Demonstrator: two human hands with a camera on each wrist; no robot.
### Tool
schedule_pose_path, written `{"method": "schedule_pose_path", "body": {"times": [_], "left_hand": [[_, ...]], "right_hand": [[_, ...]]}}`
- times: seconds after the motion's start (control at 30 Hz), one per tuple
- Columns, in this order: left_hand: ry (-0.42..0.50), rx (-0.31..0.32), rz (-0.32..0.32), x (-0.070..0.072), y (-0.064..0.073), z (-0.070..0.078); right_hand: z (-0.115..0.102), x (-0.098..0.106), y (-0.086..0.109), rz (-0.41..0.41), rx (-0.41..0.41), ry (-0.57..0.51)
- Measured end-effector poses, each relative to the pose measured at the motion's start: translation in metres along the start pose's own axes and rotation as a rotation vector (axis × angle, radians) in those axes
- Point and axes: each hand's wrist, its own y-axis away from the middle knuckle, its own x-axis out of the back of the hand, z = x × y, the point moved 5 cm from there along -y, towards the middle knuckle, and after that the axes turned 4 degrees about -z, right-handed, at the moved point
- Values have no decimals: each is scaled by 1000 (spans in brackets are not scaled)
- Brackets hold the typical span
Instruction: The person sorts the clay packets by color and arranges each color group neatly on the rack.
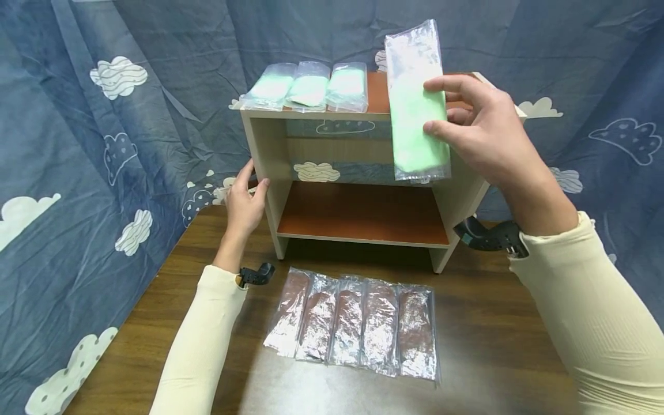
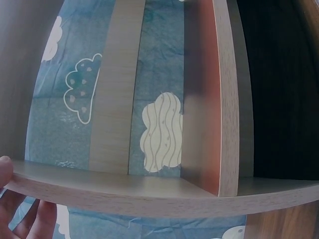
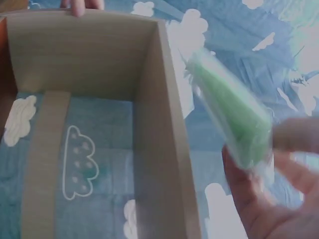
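My right hand [image 1: 482, 115] pinches one edge of a clear plastic packet with pale green contents [image 1: 417, 115], held upright in front of the shelf's top right part. The right wrist view shows this green packet [image 3: 232, 109] between thumb and fingers, apart from the shelf. My left hand [image 1: 246, 199] grips the left side panel of a small wooden shelf unit [image 1: 264, 173]. In the left wrist view the thumb [image 2: 5, 172] lies on the panel's inner side, the other fingers outside. Three similar green packets [image 1: 308, 89] lie side by side on the top board, toward the left.
Several clear packets with brown contents [image 1: 381, 323] lie in a row on the wooden table [image 1: 498, 323] before the shelf. The lower board [image 1: 363, 210] is reddish brown. A blue cloth with cloud prints [image 1: 171, 34] hangs behind and at both sides.
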Motion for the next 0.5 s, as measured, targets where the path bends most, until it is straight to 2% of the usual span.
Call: {"method": "schedule_pose_path", "body": {"times": [0.17,0.33,0.5], "left_hand": [[7,7,-6,-1,1,-1],[11,-4,3,0,1,0],[5,2,2,1,1,2]], "right_hand": [[2,3,-21,76,-149,-40],[0,-2,-38,85,-193,-47],[-1,-7,-58,140,-218,-76]]}}
